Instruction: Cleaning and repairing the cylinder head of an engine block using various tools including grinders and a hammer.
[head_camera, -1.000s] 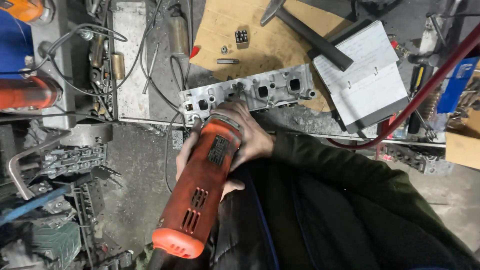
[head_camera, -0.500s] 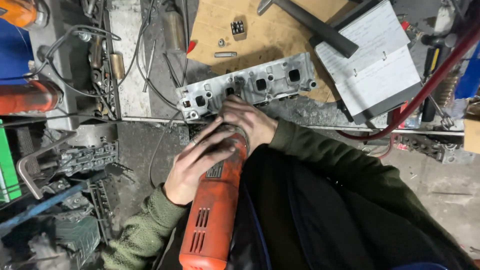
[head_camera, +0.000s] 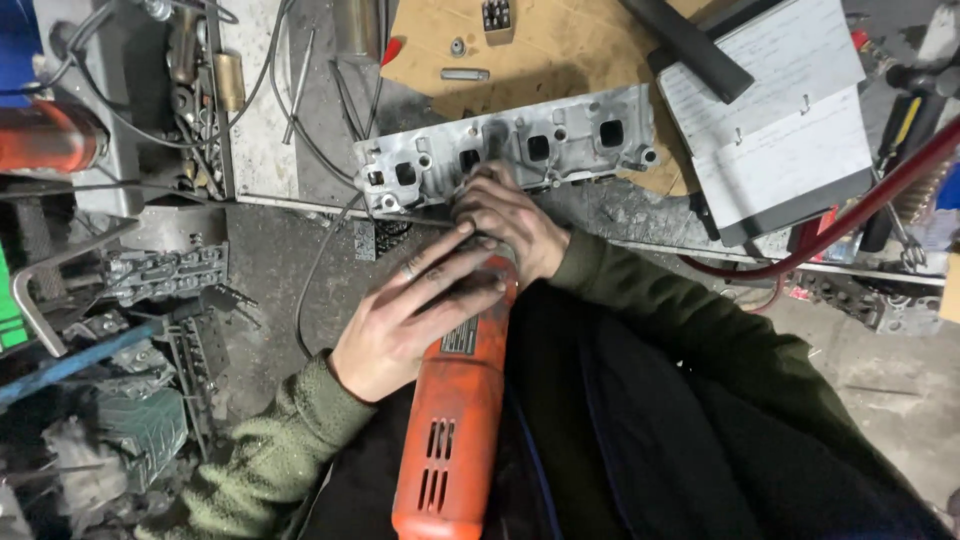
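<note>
An orange power grinder points up toward a grey metal cylinder head lying on the workbench edge. My left hand lies over the front of the grinder's body, fingers spread across it. My right hand grips the grinder's nose right at the near face of the cylinder head, hiding the tool's tip. Both sleeves are olive green. The cylinder head shows a row of dark ports along its top.
A cardboard sheet with small metal parts lies behind the head. A white paper pad sits right, with a red hose crossing below it. Engine parts and scrap metal crowd the floor at left.
My left hand has come in from the lower left and settled on the grinder's body. The grinder has turned more upright, and the view has drawn nearer to the cylinder head.
</note>
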